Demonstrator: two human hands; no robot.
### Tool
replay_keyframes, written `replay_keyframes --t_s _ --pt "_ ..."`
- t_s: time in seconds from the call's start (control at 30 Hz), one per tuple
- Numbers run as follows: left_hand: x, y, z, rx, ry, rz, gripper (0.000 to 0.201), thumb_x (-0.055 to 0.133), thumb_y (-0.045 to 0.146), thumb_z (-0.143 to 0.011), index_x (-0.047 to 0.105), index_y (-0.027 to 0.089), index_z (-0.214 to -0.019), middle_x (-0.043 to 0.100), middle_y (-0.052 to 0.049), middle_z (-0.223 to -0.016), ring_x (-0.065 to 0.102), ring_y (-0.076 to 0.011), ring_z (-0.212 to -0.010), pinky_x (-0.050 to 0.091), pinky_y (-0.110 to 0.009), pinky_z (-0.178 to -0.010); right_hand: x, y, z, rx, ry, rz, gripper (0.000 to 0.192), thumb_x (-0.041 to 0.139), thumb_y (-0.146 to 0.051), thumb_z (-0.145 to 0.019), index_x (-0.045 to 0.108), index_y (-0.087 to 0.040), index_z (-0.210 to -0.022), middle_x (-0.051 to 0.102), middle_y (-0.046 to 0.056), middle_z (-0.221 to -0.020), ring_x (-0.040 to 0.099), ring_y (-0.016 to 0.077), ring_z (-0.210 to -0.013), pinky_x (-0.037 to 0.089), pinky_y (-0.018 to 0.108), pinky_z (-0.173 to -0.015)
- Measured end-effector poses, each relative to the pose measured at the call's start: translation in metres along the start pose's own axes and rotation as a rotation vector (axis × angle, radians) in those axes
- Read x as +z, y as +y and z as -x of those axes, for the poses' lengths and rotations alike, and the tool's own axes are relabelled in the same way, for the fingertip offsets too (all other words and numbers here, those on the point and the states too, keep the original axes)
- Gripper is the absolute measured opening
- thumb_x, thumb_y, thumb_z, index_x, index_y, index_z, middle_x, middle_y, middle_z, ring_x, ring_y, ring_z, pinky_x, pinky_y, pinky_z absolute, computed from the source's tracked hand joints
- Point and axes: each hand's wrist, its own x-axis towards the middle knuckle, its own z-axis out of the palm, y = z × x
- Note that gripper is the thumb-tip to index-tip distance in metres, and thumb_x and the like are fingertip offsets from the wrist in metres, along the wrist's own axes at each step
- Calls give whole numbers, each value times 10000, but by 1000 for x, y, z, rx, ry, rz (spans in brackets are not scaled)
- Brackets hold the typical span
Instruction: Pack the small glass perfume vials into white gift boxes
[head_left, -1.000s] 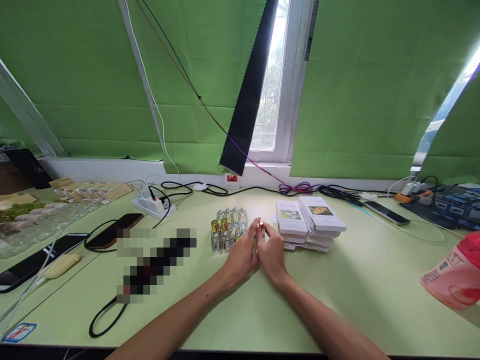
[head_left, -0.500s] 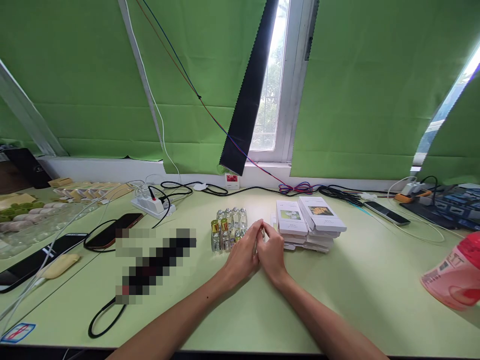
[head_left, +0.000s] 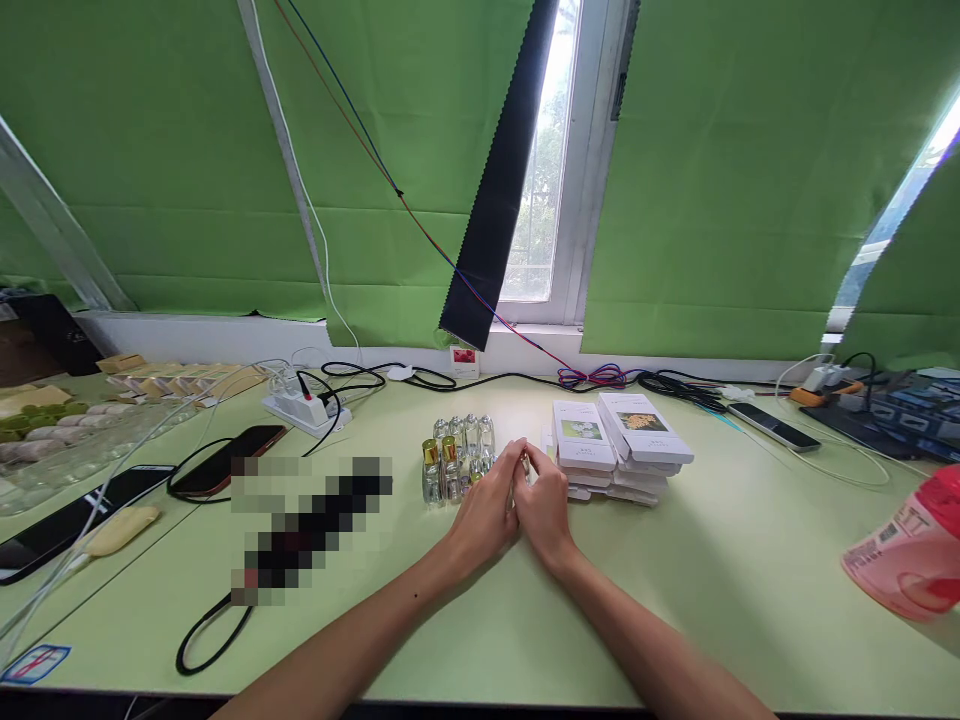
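My left hand [head_left: 489, 492] and my right hand [head_left: 541, 500] are pressed together at the middle of the table, thumbs and fingertips meeting. Both are closed, and a sliver of clear glass shows between them. Whether they grip it or it stands behind them, I cannot tell. Just left of the hands stand small clear glass bottles [head_left: 471, 437] in rows, partly hidden by my left hand. Two at the front left have gold caps [head_left: 430, 452]. Right beside my right hand lie two stacks of white flat boxes with flower pictures, a left stack [head_left: 585, 450] and a right stack [head_left: 646, 445].
A black cable loop [head_left: 214, 668] runs from a blurred-out patch on the left. Phones [head_left: 229, 460], a power strip [head_left: 300, 410] and clear trays [head_left: 97, 470] lie further left. Another phone [head_left: 772, 427] is at back right; a pink container [head_left: 911, 550] stands at the right edge.
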Motion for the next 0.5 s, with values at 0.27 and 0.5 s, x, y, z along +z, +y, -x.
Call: replay_keyframes --t_s 0.27,0.5 --pt "-3 3 2 -29 -13 -16 900 556 104 -795 174 270 -1592 664 -113 -1166 654 -221 -871 482 -298 -700 0 -3 3 -4 -13 2 395 511 -260 -892 702 -144 -1217 736 147 -1200 675 283 -1123 510 417 -983" --pt "-4 7 5 -58 -9 26 997 596 116 -772 72 299 -1600 587 -161 -1348 668 -228 -917 520 -333 -754 -1 -4 4 -4 -6 16 427 566 -273 -867 665 -133 -1258 717 163 -1226 675 300 -1119 519 437 -972"
